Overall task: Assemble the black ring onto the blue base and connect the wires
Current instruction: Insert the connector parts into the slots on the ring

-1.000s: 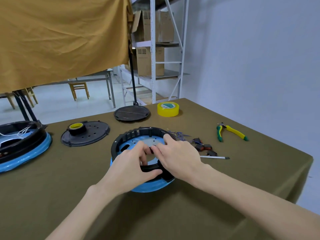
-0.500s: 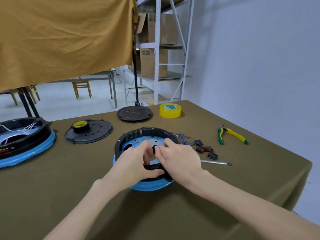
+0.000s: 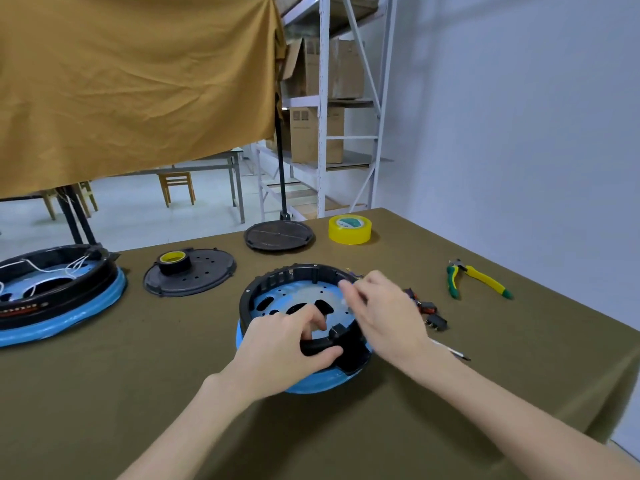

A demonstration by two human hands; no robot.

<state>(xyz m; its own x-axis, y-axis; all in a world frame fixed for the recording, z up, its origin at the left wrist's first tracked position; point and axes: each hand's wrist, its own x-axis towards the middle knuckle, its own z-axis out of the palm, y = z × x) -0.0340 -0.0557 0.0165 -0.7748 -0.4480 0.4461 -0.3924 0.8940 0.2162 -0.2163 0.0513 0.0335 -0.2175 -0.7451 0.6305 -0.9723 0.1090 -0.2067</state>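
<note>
The blue base (image 3: 313, 384) is sitting on the olive-covered table (image 3: 485, 393), with the black ring (image 3: 277, 280) lying on top of it. The left hand (image 3: 280, 348) is gripping the near edge of the ring, thumb curled over the black rim and fingers reaching inside. The right hand (image 3: 384, 313) is hovering over the right side of the ring with fingers loosely bent; it is blurred, and I cannot tell whether it is pinching anything. The two hands are close together but not touching.

Just right of the base, a tangle of thin wires (image 3: 355, 273) and a few small dark connectors (image 3: 431, 315) are lying on the table, with a thin metal tool (image 3: 453, 351) poking out beyond the right wrist. Farther right of the base, yellow-and-green pliers (image 3: 476, 280) are resting. Behind the base, a yellow tape roll (image 3: 349, 229) and a dark round plate (image 3: 278, 235) are sitting near the table's far edge. Left of the base, a black disc (image 3: 197, 277) is carrying a smaller tape roll (image 3: 173, 262), and farther left a second blue-and-black assembly (image 3: 69, 306) is holding white wires.
</note>
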